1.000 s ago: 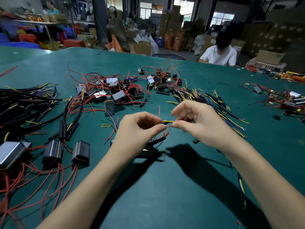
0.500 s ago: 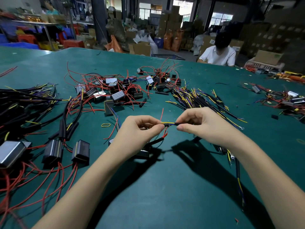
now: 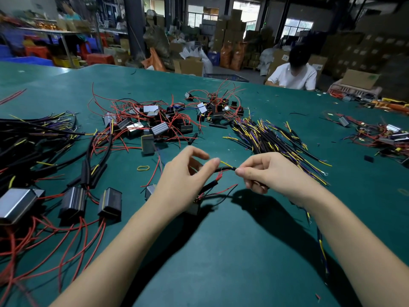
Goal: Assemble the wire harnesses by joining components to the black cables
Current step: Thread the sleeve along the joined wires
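Both hands mid-join: left hand [image 3: 183,173] fingers pinched black cable [image 3: 223,169], right hand [image 3: 270,173] fingers pinched its other end; next, seat red wire [image 3: 221,175].

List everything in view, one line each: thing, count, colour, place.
black cable: one, black with yellow and red wires, between both hands
loose cables: a pile, black with yellow and purple ends, right of centre
finished harnesses: a bundle, black, far left
modules: many, dark and silver with red wires, left and centre
rubber band: one, yellow, left of the hands
table: one, green
person: one, white shirt, far side
left hand: grip on the cable
right hand: grip on the cable
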Tool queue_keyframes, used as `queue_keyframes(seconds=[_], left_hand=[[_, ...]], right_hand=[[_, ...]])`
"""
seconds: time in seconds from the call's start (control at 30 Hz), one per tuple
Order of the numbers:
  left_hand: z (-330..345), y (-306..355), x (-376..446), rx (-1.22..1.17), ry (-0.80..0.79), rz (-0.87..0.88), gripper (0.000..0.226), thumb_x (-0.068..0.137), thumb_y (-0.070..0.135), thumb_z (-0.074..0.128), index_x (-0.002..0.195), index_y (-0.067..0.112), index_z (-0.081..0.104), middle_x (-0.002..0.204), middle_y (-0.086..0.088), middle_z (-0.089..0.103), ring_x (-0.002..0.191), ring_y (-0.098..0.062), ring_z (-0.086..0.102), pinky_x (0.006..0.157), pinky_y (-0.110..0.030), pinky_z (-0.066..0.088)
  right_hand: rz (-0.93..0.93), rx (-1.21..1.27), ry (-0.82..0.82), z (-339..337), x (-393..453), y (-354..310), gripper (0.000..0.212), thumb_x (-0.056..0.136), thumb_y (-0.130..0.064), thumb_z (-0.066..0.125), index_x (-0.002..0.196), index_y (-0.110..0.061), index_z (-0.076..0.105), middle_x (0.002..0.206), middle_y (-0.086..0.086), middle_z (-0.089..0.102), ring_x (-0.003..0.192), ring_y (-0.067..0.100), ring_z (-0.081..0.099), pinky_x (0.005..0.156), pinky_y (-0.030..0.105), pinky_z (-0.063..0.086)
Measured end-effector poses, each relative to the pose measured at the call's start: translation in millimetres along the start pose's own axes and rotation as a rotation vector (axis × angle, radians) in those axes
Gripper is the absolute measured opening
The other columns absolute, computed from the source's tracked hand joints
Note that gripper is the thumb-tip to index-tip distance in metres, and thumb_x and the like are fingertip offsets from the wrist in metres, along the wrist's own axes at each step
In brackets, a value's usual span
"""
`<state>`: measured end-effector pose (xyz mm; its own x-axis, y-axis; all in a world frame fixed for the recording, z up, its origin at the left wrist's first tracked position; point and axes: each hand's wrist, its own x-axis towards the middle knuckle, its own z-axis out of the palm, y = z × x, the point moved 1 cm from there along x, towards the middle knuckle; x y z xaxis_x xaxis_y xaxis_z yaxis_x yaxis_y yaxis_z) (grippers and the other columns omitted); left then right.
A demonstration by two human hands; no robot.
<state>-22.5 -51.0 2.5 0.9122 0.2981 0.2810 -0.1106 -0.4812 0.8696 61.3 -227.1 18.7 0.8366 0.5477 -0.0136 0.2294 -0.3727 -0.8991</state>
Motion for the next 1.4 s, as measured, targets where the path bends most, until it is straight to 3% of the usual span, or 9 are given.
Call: queue_keyframes(seconds=[0.13,0.3,0.47,0.7,0.87,1.0,1.07,1.2,1.4], left_hand=[[-3.1,7.2,-7.4,0.332,0.049,0.219,0.048,0.067,0.065,0.062,0.089,0.024,0.051,0.089,0.011,0.052,0.085,-0.008,0.046,0.08,-0.031,0.039],[1.2,3.8,-6.4,0.652,-0.016,0.321,0.016,0.089,0.04,0.056,0.094,0.026,0.061,0.096,0.008,0.056,0.098,-0.016,0.046,0.081,-0.03,0.031],[-8.2,5.2,-3.9,0.298,0.064,0.319,0.011,0.083,0.028,0.071,0.087,0.018,0.071,0.076,0.003,0.066,0.078,-0.021,0.057,0.076,-0.036,0.042],[-8.9,6.9,-3.7,-0.084,0.005,0.234,0.012,0.079,0.015,0.075,0.081,0.018,0.064,0.062,0.001,0.068,0.053,-0.013,0.058,0.056,-0.021,0.047],[-10.0,4.0,-1.5,-0.047,0.024,0.252,0.004,0.082,0.017,0.073,0.08,0.019,0.07,0.06,-0.002,0.066,0.047,-0.008,0.045,0.048,-0.019,0.036],[-13.1,3.8,-1.3,-0.026,0.037,0.246,0.003,0.08,0.018,0.075,0.078,0.02,0.074,0.062,-0.004,0.067,0.054,-0.025,0.054,0.051,-0.031,0.043],[-15.6,3.8,-1.1,-0.007,0.031,0.271,0.001,0.078,0.017,0.077,0.079,0.017,0.076,0.062,0.004,0.067,0.048,-0.007,0.047,0.049,-0.019,0.039],[-19.0,3.0,0.5,0.062,0.004,0.275,0.002,0.079,0.018,0.076,0.079,0.02,0.075,0.065,0.011,0.062,0.052,-0.002,0.046,0.053,-0.007,0.032],[-15.9,-3.4,3.5,0.058,-0.104,0.199,0.009,0.081,0.014,0.073,0.078,0.021,0.068,0.066,0.004,0.065,0.054,-0.008,0.051,0.056,-0.016,0.041]], right_hand=[[0.094,0.134,-0.029,-2.7,0.0,4.6,0.018,0.088,-0.022,0.065,0.078,-0.007,0.062,0.057,0.003,0.061,0.036,0.008,0.04,0.037,0.016,0.028],[0.161,0.266,-0.138,-4.4,0.9,10.8,0.027,0.083,-0.031,0.061,0.086,-0.004,0.063,0.057,0.001,0.057,0.035,0.005,0.034,0.037,0.013,0.023],[0.186,0.47,-0.202,-0.6,3.5,14.8,0.027,0.081,-0.032,0.057,0.081,-0.006,0.06,0.053,0.001,0.048,0.033,0.003,0.027,0.037,0.012,0.023],[0.097,0.477,-0.15,-5.3,3.9,15.8,0.022,0.076,-0.034,0.063,0.082,-0.014,0.069,0.057,0.0,0.046,0.039,0.007,0.029,0.044,0.016,0.019],[-0.019,0.311,-0.117,-9.8,2.1,11.7,0.02,0.07,-0.036,0.069,0.077,-0.017,0.07,0.057,-0.001,0.049,0.043,0.008,0.03,0.041,0.015,0.022],[-0.069,0.232,-0.086,-10.7,0.9,8.1,0.024,0.066,-0.038,0.071,0.076,-0.016,0.067,0.057,0.0,0.051,0.044,0.009,0.031,0.043,0.016,0.021],[-0.082,0.222,-0.058,-10.7,1.3,7.3,0.027,0.068,-0.037,0.071,0.078,-0.013,0.066,0.056,0.0,0.051,0.044,0.01,0.03,0.042,0.016,0.022],[-0.09,0.22,-0.038,-9.4,-0.5,6.1,0.029,0.071,-0.037,0.069,0.083,-0.011,0.065,0.056,0.0,0.049,0.043,0.01,0.03,0.042,0.017,0.022],[-0.155,0.169,0.032,-5.0,0.7,3.8,0.004,0.09,-0.012,0.061,0.094,-0.012,0.061,0.063,0.003,0.062,0.047,0.013,0.047,0.044,0.018,0.034]])
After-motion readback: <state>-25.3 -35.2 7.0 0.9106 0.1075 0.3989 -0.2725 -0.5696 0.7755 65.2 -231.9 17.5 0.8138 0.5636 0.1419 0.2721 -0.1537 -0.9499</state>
